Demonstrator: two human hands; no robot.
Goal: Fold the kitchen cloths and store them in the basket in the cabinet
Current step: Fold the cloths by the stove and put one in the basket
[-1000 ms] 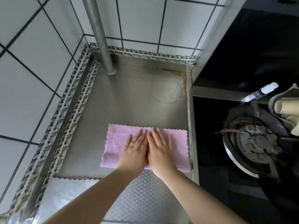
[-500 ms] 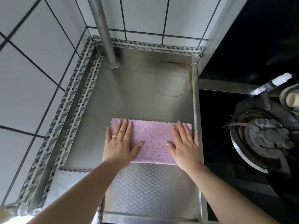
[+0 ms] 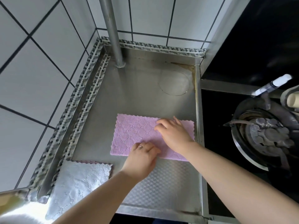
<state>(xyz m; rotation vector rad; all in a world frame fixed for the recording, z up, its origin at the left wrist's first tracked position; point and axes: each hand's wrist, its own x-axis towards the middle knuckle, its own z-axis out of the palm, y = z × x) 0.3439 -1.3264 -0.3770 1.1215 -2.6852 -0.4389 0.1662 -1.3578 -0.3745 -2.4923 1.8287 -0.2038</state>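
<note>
Both hands curl their fingers onto one pink waffle-textured cloth (image 3: 137, 135): left hand (image 3: 142, 156) pinching its near edge, right hand (image 3: 174, 135) gripping its right half. It lies flat on the steel counter (image 3: 137, 88). One white fluffy cloth (image 3: 77, 183) rests near-left.

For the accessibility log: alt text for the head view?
Both hands, left and right, rest on a folded pink cloth on a steel counter. A white cloth lies folded at the near left; a pan sits on the stove to the right.
</note>
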